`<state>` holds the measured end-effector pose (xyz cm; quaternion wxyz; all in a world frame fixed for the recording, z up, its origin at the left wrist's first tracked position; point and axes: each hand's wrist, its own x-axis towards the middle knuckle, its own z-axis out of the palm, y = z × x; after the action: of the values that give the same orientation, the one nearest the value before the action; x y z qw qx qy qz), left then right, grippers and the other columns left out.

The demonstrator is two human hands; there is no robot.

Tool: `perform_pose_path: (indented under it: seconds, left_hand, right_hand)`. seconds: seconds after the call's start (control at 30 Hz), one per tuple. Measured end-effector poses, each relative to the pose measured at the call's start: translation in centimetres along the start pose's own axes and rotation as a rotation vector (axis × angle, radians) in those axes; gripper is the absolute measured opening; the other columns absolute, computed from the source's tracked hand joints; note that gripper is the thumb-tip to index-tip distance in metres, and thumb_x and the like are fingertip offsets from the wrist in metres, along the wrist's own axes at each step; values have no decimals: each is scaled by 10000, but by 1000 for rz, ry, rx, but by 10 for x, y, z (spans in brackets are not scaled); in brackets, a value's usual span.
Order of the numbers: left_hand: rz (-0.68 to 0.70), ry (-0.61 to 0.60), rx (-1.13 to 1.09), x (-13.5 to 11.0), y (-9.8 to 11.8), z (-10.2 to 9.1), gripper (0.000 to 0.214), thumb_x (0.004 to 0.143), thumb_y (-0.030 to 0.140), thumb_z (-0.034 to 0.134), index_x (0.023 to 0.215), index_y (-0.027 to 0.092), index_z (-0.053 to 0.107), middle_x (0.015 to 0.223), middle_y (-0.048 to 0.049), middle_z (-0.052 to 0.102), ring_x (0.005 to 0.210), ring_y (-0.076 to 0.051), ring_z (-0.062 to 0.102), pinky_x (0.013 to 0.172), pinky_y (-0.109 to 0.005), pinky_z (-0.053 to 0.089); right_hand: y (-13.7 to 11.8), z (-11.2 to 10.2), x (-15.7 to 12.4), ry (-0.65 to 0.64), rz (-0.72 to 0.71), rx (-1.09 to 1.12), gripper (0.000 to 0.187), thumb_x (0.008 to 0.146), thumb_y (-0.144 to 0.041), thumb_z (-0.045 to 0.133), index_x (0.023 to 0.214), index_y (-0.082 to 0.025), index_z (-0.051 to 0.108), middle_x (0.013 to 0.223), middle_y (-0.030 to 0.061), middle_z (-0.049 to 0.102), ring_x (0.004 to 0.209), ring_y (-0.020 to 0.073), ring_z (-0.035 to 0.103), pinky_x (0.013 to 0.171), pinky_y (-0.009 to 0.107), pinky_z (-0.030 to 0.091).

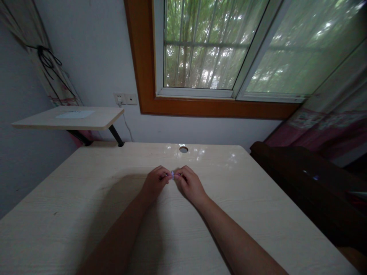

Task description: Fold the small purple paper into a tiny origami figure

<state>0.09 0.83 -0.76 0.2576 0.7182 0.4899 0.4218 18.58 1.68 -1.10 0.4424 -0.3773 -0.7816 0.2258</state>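
Observation:
Both hands meet over the middle of the pale wooden desk (183, 229). Between their fingertips is a small light purple thing (172, 175), too small for me to tell its kind. My left hand (156, 181) pinches it from the left, thumb and fingers pressed together. From the other side my right hand (190, 183) pinches it the same way, its fingers curled. Most of the thing is hidden behind the fingertips.
Beyond the hands, a round cable hole (184, 149) is cut near the desk's back edge. A raised shelf (106, 118) on black legs stands at the back left, with a paper (75, 114) on it. Dark furniture (301, 183) adjoins on the right, below a window (212, 49).

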Motion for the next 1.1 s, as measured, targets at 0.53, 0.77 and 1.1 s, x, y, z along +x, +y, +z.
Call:
perform_pose_path:
  seconds: [0.53,0.77,1.1]
  left_hand:
    - [10,54,86,0,-2,2,67,829,227,625,783,190,658,782,-7,623,676,-125,575,638,-235,440]
    - [24,51,97,0,0,1,67,821,224,626,779,192,667,776,-11,621,676,-129,570,645,-238,438]
    - [16,40,99,0,2,1,48,804,185,628,768,179,659,754,-2,604,646,-114,555,626,-227,428]
  right_hand:
    - [2,2,-1,43,22,-39,89,881,-236,624,927,-233,700,822,37,640,711,166,594,645,283,464]
    - [1,1,-1,47,21,-49,72,859,-199,631,873,-223,698,786,29,633,695,162,584,629,276,446]
    - [2,2,-2,46,17,-52,86,844,-174,639,879,-215,706,774,20,624,692,151,575,627,262,429]
